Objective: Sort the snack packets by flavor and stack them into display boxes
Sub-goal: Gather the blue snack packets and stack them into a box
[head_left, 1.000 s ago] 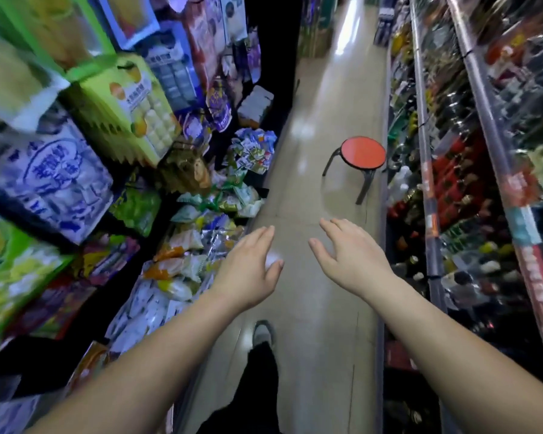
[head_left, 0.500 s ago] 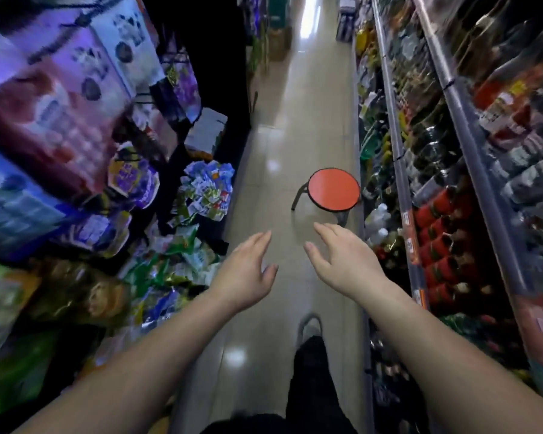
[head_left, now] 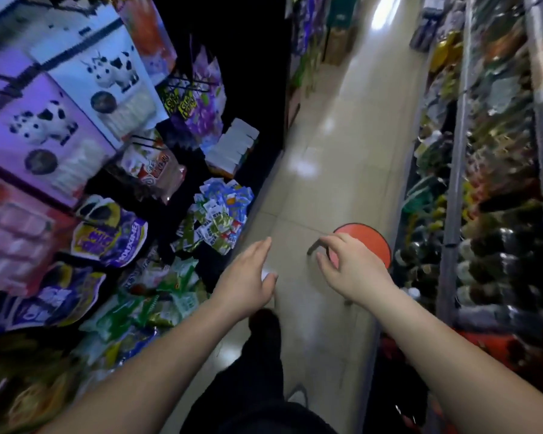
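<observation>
Red stool now sits right behind the fingertips of the right hand, partly hidden by them; half a second ago it stood clear beyond them. Those fingers curl loosely, holding nothing. The left hand keeps straight fingers, empty too. Packets, a green-and-blue heap too many to count, lie just left of and beyond the left fingertips, nearer than before. Two hands, one stool.
</observation>
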